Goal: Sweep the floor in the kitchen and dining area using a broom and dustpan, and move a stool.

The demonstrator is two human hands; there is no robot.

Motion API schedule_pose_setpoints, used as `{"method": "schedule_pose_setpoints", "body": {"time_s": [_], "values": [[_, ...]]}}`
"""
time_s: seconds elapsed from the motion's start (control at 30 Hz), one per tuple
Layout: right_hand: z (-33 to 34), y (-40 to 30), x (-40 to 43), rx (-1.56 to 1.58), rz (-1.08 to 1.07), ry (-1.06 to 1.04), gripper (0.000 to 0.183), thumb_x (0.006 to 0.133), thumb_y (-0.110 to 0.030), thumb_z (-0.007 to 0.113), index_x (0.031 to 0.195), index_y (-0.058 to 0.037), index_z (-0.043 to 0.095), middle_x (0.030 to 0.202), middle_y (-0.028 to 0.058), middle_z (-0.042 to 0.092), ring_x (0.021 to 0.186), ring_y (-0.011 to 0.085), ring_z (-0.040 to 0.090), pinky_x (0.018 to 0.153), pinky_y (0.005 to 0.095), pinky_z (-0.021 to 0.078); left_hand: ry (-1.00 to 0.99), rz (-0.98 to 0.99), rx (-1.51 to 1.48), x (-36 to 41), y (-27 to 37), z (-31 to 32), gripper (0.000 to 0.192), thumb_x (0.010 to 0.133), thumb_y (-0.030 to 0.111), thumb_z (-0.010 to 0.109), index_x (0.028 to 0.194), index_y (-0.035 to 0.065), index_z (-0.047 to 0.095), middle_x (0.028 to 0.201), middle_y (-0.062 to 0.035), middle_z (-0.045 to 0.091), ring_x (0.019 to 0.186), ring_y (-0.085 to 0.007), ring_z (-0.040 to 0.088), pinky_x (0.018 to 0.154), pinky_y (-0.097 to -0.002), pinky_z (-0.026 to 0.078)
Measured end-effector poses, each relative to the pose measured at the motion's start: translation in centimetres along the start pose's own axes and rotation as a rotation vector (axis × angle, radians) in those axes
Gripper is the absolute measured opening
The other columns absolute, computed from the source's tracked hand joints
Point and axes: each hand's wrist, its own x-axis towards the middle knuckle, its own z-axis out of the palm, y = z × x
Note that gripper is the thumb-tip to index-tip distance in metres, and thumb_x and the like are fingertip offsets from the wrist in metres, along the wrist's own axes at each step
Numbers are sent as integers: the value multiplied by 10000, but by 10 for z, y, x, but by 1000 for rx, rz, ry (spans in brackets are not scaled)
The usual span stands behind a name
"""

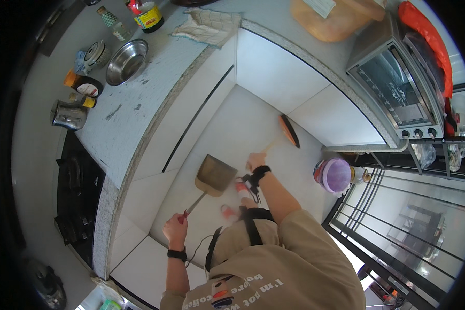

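Note:
My left hand (175, 229) is closed around the reddish end of the handle of a dustpan (216, 174). The brownish pan lies over the pale floor in front of me, towards the left cabinets. My right hand (256, 161) grips the light handle of a broom (289, 131), which is blurred along its length. The broom's orange and black head is near the foot of the far white cabinets. Both wrists wear black bands. My feet, in red and white footwear, show partly below, between the hands.
A purple bucket (336, 175) stands at the right by a glass door with bars (403, 221). White cabinets border the floor on the left and far side. The counter (139, 108) holds a steel bowl (127, 62) and bottles; a toaster oven (397, 85) sits at the right.

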Motion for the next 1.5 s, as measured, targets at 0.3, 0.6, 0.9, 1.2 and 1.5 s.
{"method": "schedule_pose_setpoints", "body": {"time_s": [0.3, 0.6, 0.9, 1.2, 1.5], "values": [[-38, 81, -130, 492, -81, 130, 319, 701, -152, 553, 994, -51, 480, 562, 62, 486, 409, 176, 454, 451, 319, 418, 13, -114, -57, -10, -47, 0, 177, 631, 231, 620, 783, 141, 608, 687, -69, 607, 648, -254, 587, 572, -354, 469], [-136, 171, -156, 564, 459, 25, 350, 746, -141, 474, 1076, -82, 373, 558, 50, 449, 411, 149, 438, 343, 299, 350, 36, -102, 25, -14, -44, 4, 151, 638, 230, 626, 755, 139, 604, 668, -63, 604, 622, -246, 587, 547, -347, 468], [-79, 197, -180, 800, 455, -174, 414, 765, -123, 422, 1142, -81, 257, 607, 92, 435, 428, 176, 423, 326, 314, 341, 82, -130, 15, -10, -44, 2, 135, 624, 219, 619, 735, 143, 610, 655, -66, 605, 607, -243, 587, 542, -342, 468], [-164, 106, -241, 1031, 485, -584, 367, 803, -185, 464, 1125, -103, 307, 620, 32, 404, 403, 84, 358, 343, 200, 326, 77, -152, -56, -14, -46, 10, 161, 612, 217, 607, 753, 138, 603, 682, -60, 608, 642, -242, 587, 566, -343, 466], [-192, 43, -173, 1720, 728, -465, 112, 818, -135, 391, 726, -93, 342, 508, -1, 377, 378, 84, 368, 346, 208, 334, 111, -172, -89, -20, -44, 6, 154, 619, 227, 614, 745, 138, 612, 682, -49, 612, 626, -227, 588, 564, -337, 466]]}}
